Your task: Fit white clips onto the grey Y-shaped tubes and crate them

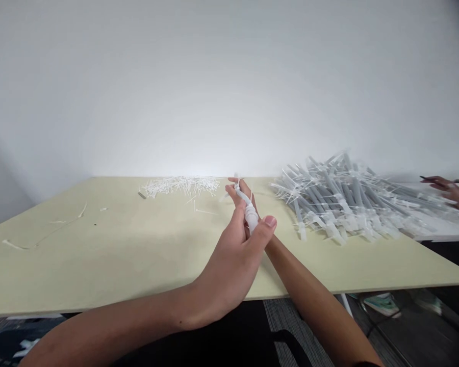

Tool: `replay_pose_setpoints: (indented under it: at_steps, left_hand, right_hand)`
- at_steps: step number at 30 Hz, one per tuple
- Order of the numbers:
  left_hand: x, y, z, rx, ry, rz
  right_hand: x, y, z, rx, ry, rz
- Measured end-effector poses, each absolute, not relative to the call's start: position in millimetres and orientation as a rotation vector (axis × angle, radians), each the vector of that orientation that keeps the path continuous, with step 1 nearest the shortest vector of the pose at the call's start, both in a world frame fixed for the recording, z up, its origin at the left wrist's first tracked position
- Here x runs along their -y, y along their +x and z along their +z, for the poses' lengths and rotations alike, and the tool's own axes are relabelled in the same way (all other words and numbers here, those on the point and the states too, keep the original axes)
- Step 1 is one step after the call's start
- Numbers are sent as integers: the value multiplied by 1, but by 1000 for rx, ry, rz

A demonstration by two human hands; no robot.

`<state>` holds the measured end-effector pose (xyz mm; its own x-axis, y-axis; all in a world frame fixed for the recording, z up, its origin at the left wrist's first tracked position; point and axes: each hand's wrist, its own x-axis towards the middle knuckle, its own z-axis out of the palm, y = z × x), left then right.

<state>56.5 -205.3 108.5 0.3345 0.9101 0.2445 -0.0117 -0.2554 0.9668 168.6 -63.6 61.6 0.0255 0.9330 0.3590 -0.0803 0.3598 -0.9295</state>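
My left hand (233, 260) is closed around a white plastic connector piece (250, 214), thumb tip on its right side. My right hand (241, 194) sits just beyond it, mostly hidden behind the left hand, its fingers pinching the far end of the same piece where a thin white tie sticks out. Both hands hover over the front middle of the pale yellow table (118, 255).
A big heap of grey tubes bound with white ties (348, 204) lies at the right. A spread of small white ties (179, 186) lies at the back centre. A few loose strips (42, 234) lie at the left. Another person's hand (453, 193) works at the far right edge.
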Motion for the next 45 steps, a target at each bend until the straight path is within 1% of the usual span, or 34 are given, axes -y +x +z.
replay_pose_setpoints:
  at_steps: [3,7,12,23,28,36,45]
  left_hand:
    - [206,53,108,-894,1531,1111]
    - [207,43,104,-1023,1493,1124]
    - [212,29,97,-1087,1490,1114]
    - [220,32,96,-1026,1496,1100]
    - [220,39,90,-952,1514,1130]
    - [220,45,80,-959,1510,1113]
    - [226,48,90,-886,1438,1094]
  right_hand:
    - [61,175,61,1317,-821,1025]
    - [56,188,61,1298,-674,1198]
    - [53,192,60,1217,-601,1230]
    - [51,185,56,1090,-482,1348]
    - [49,183,53,974,-442,1400]
    - [43,179,50,893,-393,1444]
    - [49,180,53,958,-393,1503]
